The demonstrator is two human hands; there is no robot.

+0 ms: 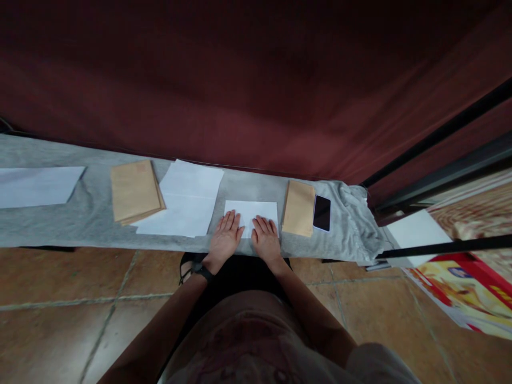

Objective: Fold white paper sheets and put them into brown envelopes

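Note:
A small white sheet of paper (pixel 251 207), which looks folded, lies on the grey cloth in front of me. My left hand (pixel 226 238) rests flat on its left part with the fingers stretched out. On its right part lies my right hand (pixel 265 237), also flat and open. To the left are larger white sheets (pixel 188 197), overlapped by a stack of brown envelopes (pixel 134 192). Another stack of brown envelopes (pixel 299 208) sits just right of my right hand, with a phone (pixel 322 213) beside it, its screen dark.
The grey cloth (pixel 256 186) covers a long narrow table. More white paper (pixel 36 186) lies at its far left. A dark red curtain (pixel 240 106) hangs along the back edge. Black bars (pixel 444 248) and a colourful box (pixel 460 290) stand at the right.

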